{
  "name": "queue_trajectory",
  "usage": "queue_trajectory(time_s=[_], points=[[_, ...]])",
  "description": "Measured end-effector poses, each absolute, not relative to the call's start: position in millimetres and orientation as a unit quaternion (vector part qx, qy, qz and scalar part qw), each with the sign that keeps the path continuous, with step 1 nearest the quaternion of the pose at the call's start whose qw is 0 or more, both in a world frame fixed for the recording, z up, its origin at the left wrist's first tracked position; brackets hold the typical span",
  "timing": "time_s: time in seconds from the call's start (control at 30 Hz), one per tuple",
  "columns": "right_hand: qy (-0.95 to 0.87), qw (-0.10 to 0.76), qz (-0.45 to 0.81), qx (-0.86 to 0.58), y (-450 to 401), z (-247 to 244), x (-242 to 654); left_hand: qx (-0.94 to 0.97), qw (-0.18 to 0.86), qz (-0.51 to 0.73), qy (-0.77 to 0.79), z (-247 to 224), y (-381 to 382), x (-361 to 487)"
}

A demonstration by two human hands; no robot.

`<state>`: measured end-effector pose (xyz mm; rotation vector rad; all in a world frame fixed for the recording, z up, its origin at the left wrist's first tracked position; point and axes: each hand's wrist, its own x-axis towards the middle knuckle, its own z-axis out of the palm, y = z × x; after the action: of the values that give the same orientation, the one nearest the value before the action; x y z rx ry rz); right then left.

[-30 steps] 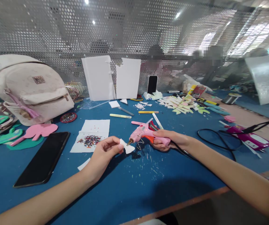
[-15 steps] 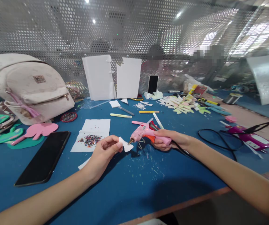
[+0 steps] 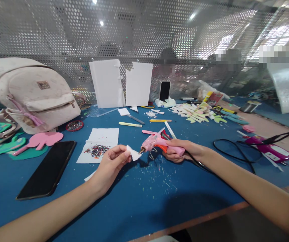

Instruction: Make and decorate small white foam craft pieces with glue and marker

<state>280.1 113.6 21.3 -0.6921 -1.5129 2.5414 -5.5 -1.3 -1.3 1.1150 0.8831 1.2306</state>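
Head view: between my two sets of fingers sits a small white piece (image 3: 134, 155), nearer the left ones.
Left hand (image 3: 112, 165): thumb and fingertips pinched together on the piece's near end.
Piece's lie: it juts from those left fingertips to their right, long axis slanting slightly downward, toward my other hand.
Right hand (image 3: 192, 151): fingers wrapped around the handle of the pink glue gun (image 3: 149, 143) (whether one presses the orange trigger, I can't tell).
Gun's lie: barrel runs leftward from my right fingers, dipping toward the left ones.
Metal nozzle (image 3: 142, 150): right at the piece's free end, just past my left fingertips; touching or barely apart, I can't say.
Paper sheet (image 3: 104, 134): beyond my left fingers and to their left, colourful bits (image 3: 97, 151) scattered on it.
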Motion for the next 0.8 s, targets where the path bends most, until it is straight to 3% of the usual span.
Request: queue_trajectory(time_s=[0.8], points=[[-0.486, 0.053, 0.845, -0.216, 113.7, 18.4, 281.9, 0.444, 0.606, 0.539, 0.381, -5.9, 1.0, -7.7]])
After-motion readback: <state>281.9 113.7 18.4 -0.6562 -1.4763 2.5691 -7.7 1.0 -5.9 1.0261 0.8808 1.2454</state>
